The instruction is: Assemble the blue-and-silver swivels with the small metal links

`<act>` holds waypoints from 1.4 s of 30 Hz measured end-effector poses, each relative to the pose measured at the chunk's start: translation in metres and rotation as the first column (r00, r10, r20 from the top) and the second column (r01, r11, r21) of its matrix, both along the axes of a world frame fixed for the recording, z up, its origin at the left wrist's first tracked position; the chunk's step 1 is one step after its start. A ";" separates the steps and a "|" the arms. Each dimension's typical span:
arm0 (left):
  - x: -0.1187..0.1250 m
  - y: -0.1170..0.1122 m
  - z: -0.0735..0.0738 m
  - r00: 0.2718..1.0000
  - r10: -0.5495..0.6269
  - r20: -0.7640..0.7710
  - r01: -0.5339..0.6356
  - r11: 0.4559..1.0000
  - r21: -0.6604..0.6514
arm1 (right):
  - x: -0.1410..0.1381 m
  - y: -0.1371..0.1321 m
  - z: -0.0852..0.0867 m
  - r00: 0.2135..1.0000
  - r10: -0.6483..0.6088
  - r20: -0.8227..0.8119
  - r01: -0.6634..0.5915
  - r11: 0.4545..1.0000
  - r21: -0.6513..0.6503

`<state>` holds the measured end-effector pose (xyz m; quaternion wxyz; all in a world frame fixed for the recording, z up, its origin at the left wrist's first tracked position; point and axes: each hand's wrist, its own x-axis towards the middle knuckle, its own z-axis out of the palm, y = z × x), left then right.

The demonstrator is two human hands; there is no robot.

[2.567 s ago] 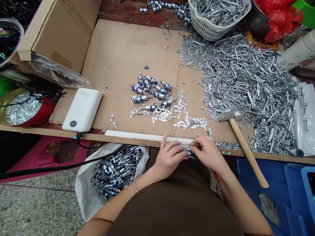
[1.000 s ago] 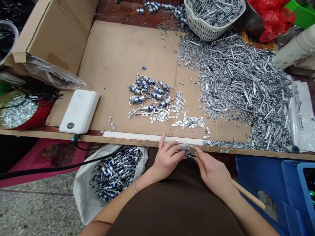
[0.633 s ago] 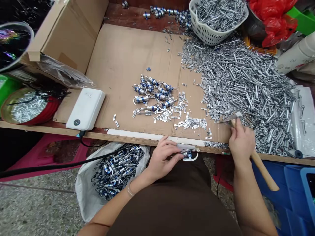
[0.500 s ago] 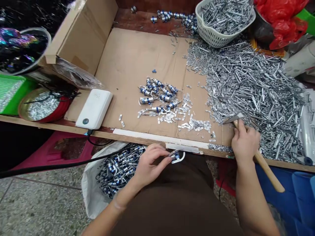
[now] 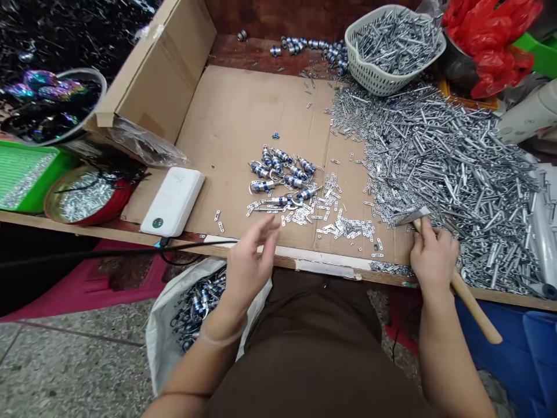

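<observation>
My right hand is wrapped round the wooden handle of a small hammer, whose metal head rests on the cardboard at the edge of the silver parts pile. My left hand hovers at the table's front edge with fingers spread and nothing in it, just above a white bag of blue-and-silver clasps. A small cluster of blue-and-silver clasps lies on the cardboard sheet, with little flat silver link plates scattered beside it.
A white power bank with a black cable sits at the left front. A white basket of silver parts stands at the back right. An open cardboard box, a red bowl and a green tray sit left.
My right hand left the clasp, took the hammer, then set its head on the cardboard. My left hand carried the finished clasp left over the bag and now is open and empty.
</observation>
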<state>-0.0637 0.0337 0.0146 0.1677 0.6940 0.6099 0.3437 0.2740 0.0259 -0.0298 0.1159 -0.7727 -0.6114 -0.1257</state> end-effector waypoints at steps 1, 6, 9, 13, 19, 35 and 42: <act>0.007 0.012 -0.002 0.999 0.025 0.033 -0.027 0.997 0.075 | 0.000 0.000 0.000 1.000 0.002 -0.005 -0.002 1.000 0.001; 0.011 0.062 -0.030 0.974 0.053 -0.222 -0.021 0.989 0.145 | -0.002 -0.001 0.003 0.998 -0.027 -0.056 0.028 0.999 0.026; 0.001 0.065 -0.038 0.954 0.085 -0.287 -0.037 0.985 0.166 | -0.014 -0.006 0.013 0.994 -0.035 -0.105 0.049 0.989 0.136; -0.004 0.038 -0.022 0.962 0.208 -0.177 -0.142 0.934 0.327 | -0.047 -0.014 0.028 0.952 0.175 -0.251 -0.124 0.971 0.205; 0.017 -0.011 -0.002 0.992 -0.082 0.098 0.053 0.961 0.271 | -0.080 0.006 0.023 0.811 0.431 -0.395 -0.483 0.875 -0.039; 0.049 -0.028 -0.016 0.846 -0.515 0.137 0.499 0.856 0.135 | -0.104 -0.038 0.065 0.573 0.472 -0.670 -0.599 0.799 0.050; 0.053 -0.030 -0.010 0.815 -0.468 0.342 0.470 0.879 0.082 | -0.101 -0.045 0.061 0.489 0.510 -0.708 -0.659 0.747 0.083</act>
